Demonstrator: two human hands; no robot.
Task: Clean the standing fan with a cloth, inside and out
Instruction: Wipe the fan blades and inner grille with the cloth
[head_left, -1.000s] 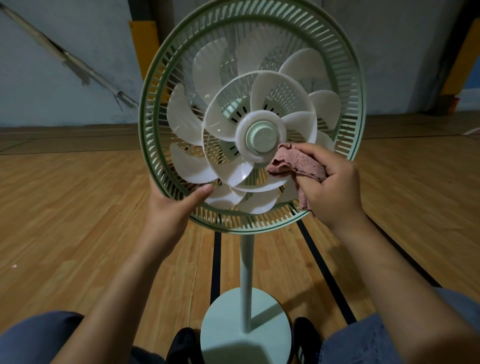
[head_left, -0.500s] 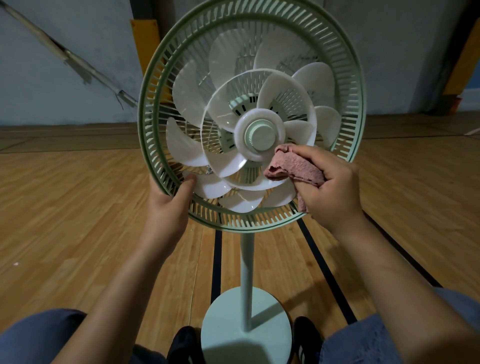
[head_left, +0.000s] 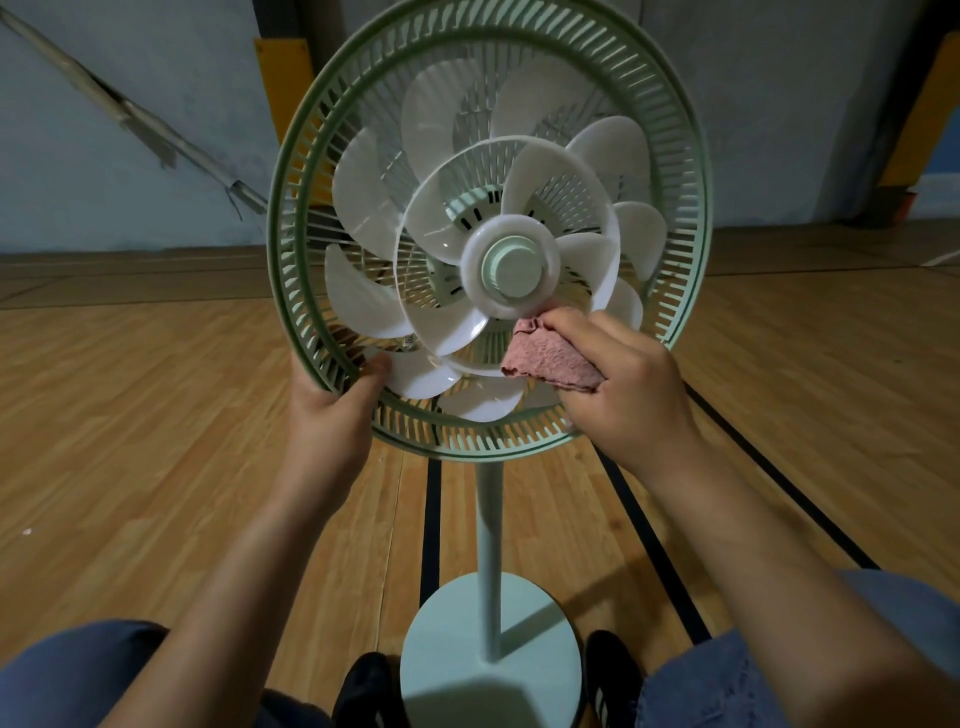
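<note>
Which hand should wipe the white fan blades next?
The right hand, probably: it already grips the pink cloth against the white plastic blades. The left hand holds the round green grille rim, steadying it.

The fan (head_left: 488, 249) stands on the floor (head_left: 156, 467), its base (head_left: 467, 660) between the person's two shoes at the near edge. The blades (head_left: 374, 306) sit inside the rear grille (head_left: 291, 291), round the hub (head_left: 514, 270). The left hand (head_left: 332, 415) holds the grille's lower left rim. The right hand (head_left: 623, 389) holds the cloth (head_left: 545, 358) against the blades just below the hub. The wall (head_left: 130, 130) rises behind the fan.
</note>
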